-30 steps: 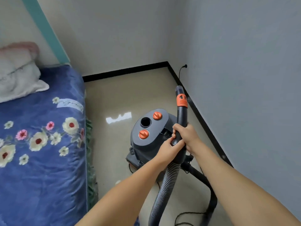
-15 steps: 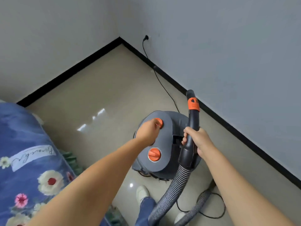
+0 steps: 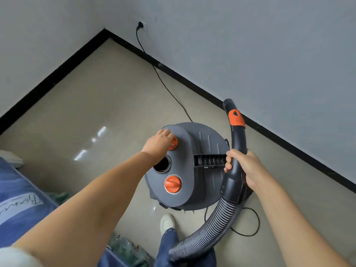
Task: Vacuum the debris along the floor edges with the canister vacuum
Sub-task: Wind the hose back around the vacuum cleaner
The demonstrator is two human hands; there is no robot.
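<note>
Bright, even daylight; glare on floor (image 3: 92, 139)

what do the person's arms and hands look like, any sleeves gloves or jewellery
Both arms are bare from the forearm down to the hand: no gloves, and no watch, ring or bracelet shows on the left hand or the right hand. The only sleeve in view is a pale, whitish edge at the left upper arm, at the bottom corner of the picture. No markings show on either arm.

We have a single head-worn wide-angle view, looking steeply down and forward from standing height onto the canister vacuum (image 3: 188, 166) close below, toward the room corner where the black baseboard (image 3: 192, 78) meets; straight lines bow near the edges.
</note>
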